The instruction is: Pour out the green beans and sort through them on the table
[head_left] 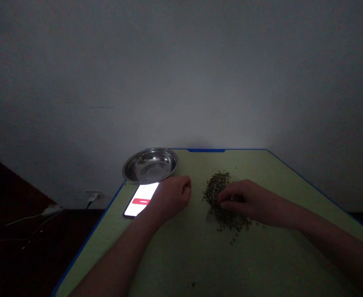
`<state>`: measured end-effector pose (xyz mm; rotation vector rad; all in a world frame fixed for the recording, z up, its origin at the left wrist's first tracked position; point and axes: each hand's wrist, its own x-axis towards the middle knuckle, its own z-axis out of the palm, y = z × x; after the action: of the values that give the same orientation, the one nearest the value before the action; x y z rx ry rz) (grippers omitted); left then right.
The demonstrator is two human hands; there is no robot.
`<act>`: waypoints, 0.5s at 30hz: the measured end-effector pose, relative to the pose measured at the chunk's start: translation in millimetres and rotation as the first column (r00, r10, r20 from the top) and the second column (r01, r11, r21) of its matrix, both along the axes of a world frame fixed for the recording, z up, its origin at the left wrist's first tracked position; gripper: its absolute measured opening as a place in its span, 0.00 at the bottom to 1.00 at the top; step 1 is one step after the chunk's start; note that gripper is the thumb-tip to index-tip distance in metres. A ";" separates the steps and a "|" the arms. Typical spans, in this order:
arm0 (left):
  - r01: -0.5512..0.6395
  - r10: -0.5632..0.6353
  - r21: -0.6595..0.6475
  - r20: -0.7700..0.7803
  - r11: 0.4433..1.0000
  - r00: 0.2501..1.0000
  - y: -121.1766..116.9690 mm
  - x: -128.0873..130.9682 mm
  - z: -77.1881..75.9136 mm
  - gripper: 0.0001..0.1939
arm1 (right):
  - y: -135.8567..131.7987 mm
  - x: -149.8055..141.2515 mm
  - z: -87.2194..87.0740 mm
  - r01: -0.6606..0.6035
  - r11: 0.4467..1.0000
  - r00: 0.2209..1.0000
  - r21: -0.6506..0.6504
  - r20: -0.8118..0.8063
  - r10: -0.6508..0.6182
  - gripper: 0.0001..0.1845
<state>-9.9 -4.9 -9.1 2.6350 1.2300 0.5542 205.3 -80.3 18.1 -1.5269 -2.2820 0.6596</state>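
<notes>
A loose pile of small dark grains (216,186), perhaps seeds or beans, lies spread on the table. My right hand (246,199) is over the pile's right side, thumb and fingers drawn together in a pinch at the grains; whatever is between the fingertips is too small and dark to name. To the left of the pile, my left hand (175,193) is curled into a fist, and its inside is hidden. Just beyond that fist stands a shiny metal bowl (152,165). A phone (139,202) with a lit screen lies beside the left wrist, partly covered by it.
The light green table (175,264) has a blue edge and meets a grey wall (181,82). A single dark speck (193,284) lies near the front. On the left, a plug (93,197) is in the wall, and white cables (23,218) run across the dark floor.
</notes>
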 end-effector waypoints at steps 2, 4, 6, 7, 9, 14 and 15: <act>0.020 -0.019 -0.013 0.032 1.000 0.999 -1.9 2.2 -0.3 0.12 | 0.4 2.4 -3.3 0.024 1.000 1.000 0.001 0.014 -0.024 0.09; 0.013 -0.010 -0.045 0.060 0.999 0.998 -3.4 4.6 -0.2 0.19 | 0.8 4.8 -7.2 0.038 0.999 0.999 0.002 0.018 -0.038 0.09; -0.006 0.012 -0.065 0.099 0.998 0.995 -3.5 5.6 0.4 0.23 | 1.3 7.2 -10.6 0.053 0.999 0.998 0.008 0.017 -0.054 0.09; -0.016 0.024 -0.063 0.129 0.998 0.991 -3.2 5.5 1.1 0.22 | 1.5 8.4 -12.0 0.061 0.998 0.998 0.015 0.018 -0.062 0.09; -0.028 0.037 -0.049 0.186 0.998 0.982 -2.4 4.0 3.1 0.18 | 1.4 10.2 -14.3 0.073 0.997 0.997 0.024 0.021 -0.073 0.09; -0.011 0.024 -0.053 0.244 0.999 0.970 -3.2 -0.4 8.5 0.14 | -4.6 8.3 -18.1 0.053 0.999 0.998 0.008 0.020 -0.053 0.08; -0.002 0.014 -0.052 0.245 0.999 0.969 -3.9 -0.6 8.9 0.14 | -6.7 6.9 -18.2 0.040 0.999 0.999 0.003 0.017 -0.040 0.08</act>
<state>-10.5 -8.9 -0.2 2.4310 1.1628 0.8108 212.1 -86.9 -0.1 -1.5785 -2.2577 0.6350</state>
